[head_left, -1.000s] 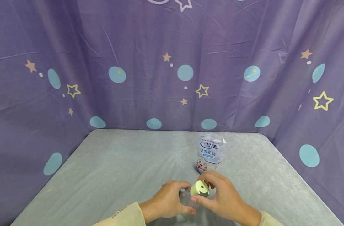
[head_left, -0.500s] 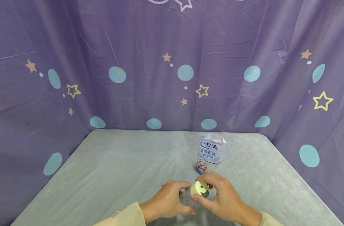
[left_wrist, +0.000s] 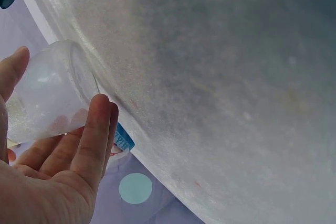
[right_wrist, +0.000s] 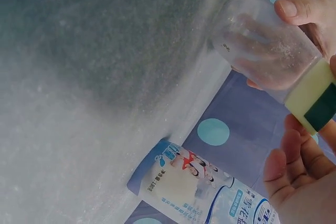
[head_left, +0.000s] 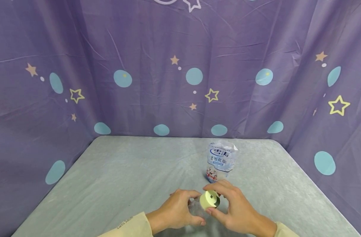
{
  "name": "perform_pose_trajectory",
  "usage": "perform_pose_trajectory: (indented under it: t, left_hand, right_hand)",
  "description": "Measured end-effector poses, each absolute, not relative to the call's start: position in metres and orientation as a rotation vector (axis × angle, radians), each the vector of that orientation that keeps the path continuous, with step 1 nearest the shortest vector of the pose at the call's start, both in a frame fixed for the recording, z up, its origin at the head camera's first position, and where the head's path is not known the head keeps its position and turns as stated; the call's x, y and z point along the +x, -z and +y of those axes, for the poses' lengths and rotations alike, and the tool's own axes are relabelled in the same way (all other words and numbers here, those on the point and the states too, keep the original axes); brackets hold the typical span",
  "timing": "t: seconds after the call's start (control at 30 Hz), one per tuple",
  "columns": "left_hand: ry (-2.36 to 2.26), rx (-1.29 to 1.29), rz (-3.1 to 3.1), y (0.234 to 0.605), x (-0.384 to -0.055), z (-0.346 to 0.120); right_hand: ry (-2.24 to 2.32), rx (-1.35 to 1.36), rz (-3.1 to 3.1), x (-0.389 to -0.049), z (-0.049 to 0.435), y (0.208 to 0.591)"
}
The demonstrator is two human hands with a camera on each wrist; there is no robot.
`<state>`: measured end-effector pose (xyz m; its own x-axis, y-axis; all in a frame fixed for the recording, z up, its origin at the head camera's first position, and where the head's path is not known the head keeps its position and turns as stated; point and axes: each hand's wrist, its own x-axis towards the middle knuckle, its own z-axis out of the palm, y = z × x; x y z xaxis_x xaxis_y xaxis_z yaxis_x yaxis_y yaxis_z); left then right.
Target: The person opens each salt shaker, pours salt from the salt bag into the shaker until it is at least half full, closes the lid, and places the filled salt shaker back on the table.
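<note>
The left hand (head_left: 177, 209) comes in from the near edge of the table (head_left: 139, 171), its forearm slanting up and inward; its fingers curve round the far side of a clear jar (right_wrist: 257, 45) while the thumb lies along the near side, so the jar is held between them; the right hand (head_left: 238, 209) reaches in from the opposite side, wrist bent inward, forefinger arched over the top and thumb set low against the rim, grasping the pale yellow cap (head_left: 206, 201) between them; the cap sits on the jar's mouth, its top marked by a small dark square and its side by a dark green patch; the hands face each other, thumbs towards the person; a cream sleeve (head_left: 133, 227) with small lettering covers the left forearm; whether the jar's base touches the table is hard to tell, since the left hand hides much of it; just beyond the right hand a blue and white pouch (head_left: 220, 161) stands upright on the table; behind hangs a purple curtain (head_left: 156, 36) with stars and blue dots.
</note>
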<state>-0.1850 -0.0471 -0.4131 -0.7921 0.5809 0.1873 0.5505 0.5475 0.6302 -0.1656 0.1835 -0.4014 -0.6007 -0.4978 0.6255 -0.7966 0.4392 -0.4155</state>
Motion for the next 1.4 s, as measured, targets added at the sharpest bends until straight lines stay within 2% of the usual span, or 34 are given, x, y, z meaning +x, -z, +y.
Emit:
perform_pose_trajectory:
  t: [0.43, 0.93, 1.4]
  left_hand:
    - [-1.074, 1.009, 2.731, 0.4128, -0.1856, -0.0478]
    - [-1.093, 1.015, 2.734, 0.4130, -0.1847, -0.0465]
    - [-1.117, 1.008, 2.714, 0.4141, -0.1851, -0.0459]
  right_hand:
    - [-0.989, 1.276, -2.205, -0.1685, 0.1859, 0.3996]
    - [-0.937, 0.871, -2.341, -0.1654, 0.1806, 0.4012]
    - [-0.949, 0.884, -2.344, -0.1653, 0.1792, 0.4005]
